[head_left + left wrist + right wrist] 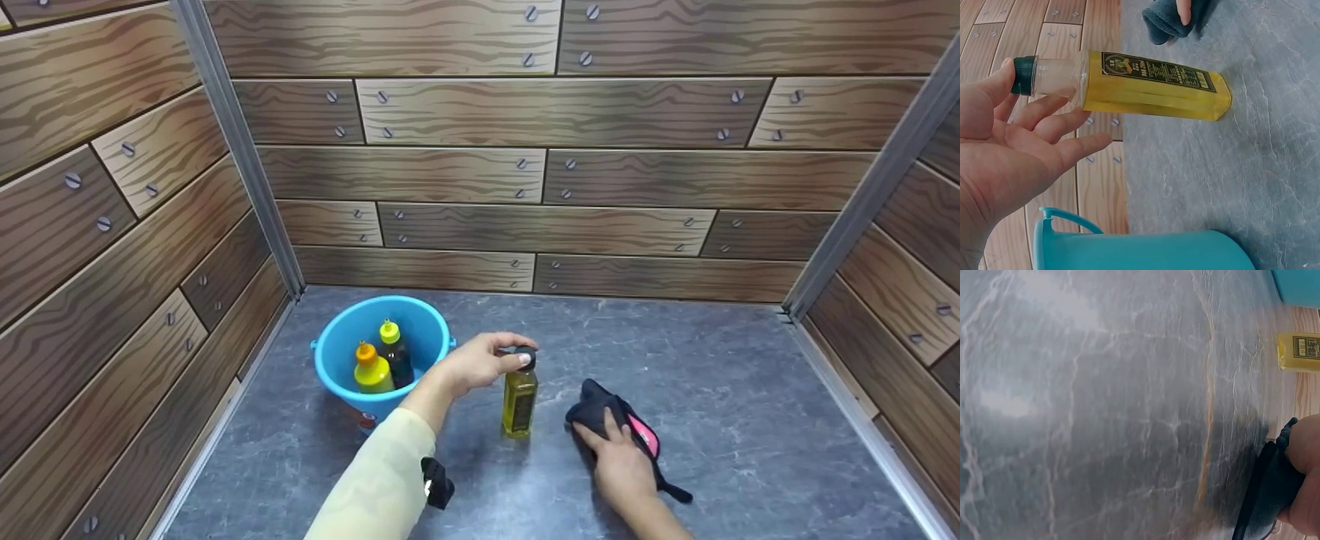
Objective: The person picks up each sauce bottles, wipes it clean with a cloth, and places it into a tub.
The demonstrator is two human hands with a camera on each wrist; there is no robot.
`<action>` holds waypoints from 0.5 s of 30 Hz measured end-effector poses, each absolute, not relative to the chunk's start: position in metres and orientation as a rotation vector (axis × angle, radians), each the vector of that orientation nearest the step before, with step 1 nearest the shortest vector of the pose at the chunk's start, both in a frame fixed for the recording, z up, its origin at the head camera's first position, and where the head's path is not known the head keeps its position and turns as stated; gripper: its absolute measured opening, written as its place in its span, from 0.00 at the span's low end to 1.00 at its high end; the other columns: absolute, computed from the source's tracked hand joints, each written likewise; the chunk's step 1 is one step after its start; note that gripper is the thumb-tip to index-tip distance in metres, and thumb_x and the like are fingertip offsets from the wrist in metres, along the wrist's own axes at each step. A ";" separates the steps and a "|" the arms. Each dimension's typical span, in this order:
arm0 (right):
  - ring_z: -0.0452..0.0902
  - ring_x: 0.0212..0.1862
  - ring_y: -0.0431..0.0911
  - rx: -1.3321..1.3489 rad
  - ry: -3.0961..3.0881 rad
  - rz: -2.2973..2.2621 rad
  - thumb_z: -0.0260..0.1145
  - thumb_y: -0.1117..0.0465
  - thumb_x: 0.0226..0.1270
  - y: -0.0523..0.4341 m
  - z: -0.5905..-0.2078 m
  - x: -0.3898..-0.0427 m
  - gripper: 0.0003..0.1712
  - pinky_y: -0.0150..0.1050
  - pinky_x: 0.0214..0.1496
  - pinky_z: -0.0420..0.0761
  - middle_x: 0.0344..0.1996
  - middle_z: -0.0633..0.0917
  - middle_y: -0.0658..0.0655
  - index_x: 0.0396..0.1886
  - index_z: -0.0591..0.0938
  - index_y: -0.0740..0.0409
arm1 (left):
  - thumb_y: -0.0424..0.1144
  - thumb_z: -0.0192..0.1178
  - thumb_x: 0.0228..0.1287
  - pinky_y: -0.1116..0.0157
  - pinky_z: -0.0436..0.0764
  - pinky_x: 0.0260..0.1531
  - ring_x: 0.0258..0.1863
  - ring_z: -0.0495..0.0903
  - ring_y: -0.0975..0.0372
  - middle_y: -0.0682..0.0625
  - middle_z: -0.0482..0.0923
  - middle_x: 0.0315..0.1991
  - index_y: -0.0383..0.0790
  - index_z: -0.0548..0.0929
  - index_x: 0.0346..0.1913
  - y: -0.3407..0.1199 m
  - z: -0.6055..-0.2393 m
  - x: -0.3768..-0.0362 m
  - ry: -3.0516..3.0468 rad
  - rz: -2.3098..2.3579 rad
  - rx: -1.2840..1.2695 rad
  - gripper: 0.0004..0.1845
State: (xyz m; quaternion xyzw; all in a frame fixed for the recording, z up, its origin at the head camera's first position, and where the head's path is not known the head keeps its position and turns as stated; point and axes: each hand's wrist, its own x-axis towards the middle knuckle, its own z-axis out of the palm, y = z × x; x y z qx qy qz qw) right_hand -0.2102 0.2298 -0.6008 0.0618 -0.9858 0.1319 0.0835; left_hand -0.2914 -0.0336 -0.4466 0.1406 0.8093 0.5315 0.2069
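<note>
A square bottle of yellow oil (519, 401) with a dark cap stands upright on the grey marbled floor (735, 420). My left hand (516, 358) reaches over it, thumb and fingertips touching the cap. In the left wrist view the fingers (1072, 149) lie straight and spread beside the bottle (1151, 84), not closed round it. My right hand (609, 444) presses flat on a dark cloth (594, 409) with a pink patch, just right of the bottle. The cloth (1269, 495) shows under a finger (1304, 439) in the right wrist view.
A blue bucket (334, 337) stands left of the bottle and holds a yellow bottle with an orange cap (371, 369) and a dark bottle with a yellow cap (394, 352). Wood-pattern walls (525, 187) enclose the floor on three sides.
</note>
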 end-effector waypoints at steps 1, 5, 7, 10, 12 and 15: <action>0.73 0.64 0.80 0.184 -2.947 0.393 0.62 0.77 0.62 0.230 -0.601 -0.211 0.37 0.74 0.50 0.81 0.74 0.71 0.74 0.65 0.87 0.41 | 0.46 0.59 0.82 0.43 0.76 0.64 0.61 0.79 0.55 0.52 0.81 0.61 0.60 0.86 0.64 -0.035 -0.446 -0.291 2.249 1.477 0.393 0.15; 0.72 0.65 0.81 0.185 -2.977 0.407 0.61 0.77 0.63 0.229 -0.600 -0.212 0.37 0.73 0.50 0.81 0.74 0.71 0.74 0.65 0.87 0.41 | 0.46 0.58 0.83 0.51 0.77 0.52 0.57 0.78 0.56 0.51 0.80 0.63 0.61 0.84 0.68 -0.039 -0.447 -0.292 2.210 1.489 0.406 0.17; 0.72 0.65 0.81 0.188 -2.995 0.417 0.61 0.77 0.63 0.229 -0.599 -0.212 0.37 0.73 0.51 0.81 0.74 0.71 0.74 0.66 0.87 0.40 | 0.46 0.56 0.84 0.52 0.73 0.47 0.52 0.77 0.55 0.51 0.80 0.63 0.61 0.82 0.70 -0.040 -0.447 -0.292 2.186 1.496 0.408 0.18; 0.71 0.65 0.81 0.193 -3.011 0.428 0.61 0.77 0.64 0.230 -0.598 -0.211 0.37 0.72 0.51 0.81 0.74 0.71 0.74 0.66 0.86 0.40 | 0.45 0.55 0.85 0.50 0.76 0.57 0.57 0.78 0.54 0.49 0.79 0.67 0.59 0.79 0.73 -0.039 -0.446 -0.290 2.186 1.491 0.424 0.20; 0.71 0.66 0.81 0.194 -3.013 0.435 0.61 0.77 0.64 0.231 -0.598 -0.211 0.37 0.73 0.52 0.81 0.74 0.70 0.74 0.67 0.86 0.40 | 0.43 0.55 0.85 0.46 0.73 0.67 0.64 0.77 0.52 0.47 0.77 0.69 0.56 0.78 0.75 -0.038 -0.444 -0.287 2.194 1.499 0.433 0.21; 0.70 0.66 0.81 0.192 -3.011 0.434 0.61 0.77 0.65 0.231 -0.597 -0.210 0.36 0.73 0.54 0.80 0.75 0.70 0.73 0.67 0.86 0.40 | 0.43 0.59 0.83 0.44 0.71 0.70 0.69 0.75 0.51 0.45 0.77 0.70 0.53 0.79 0.73 -0.035 -0.441 -0.283 2.226 1.536 0.398 0.21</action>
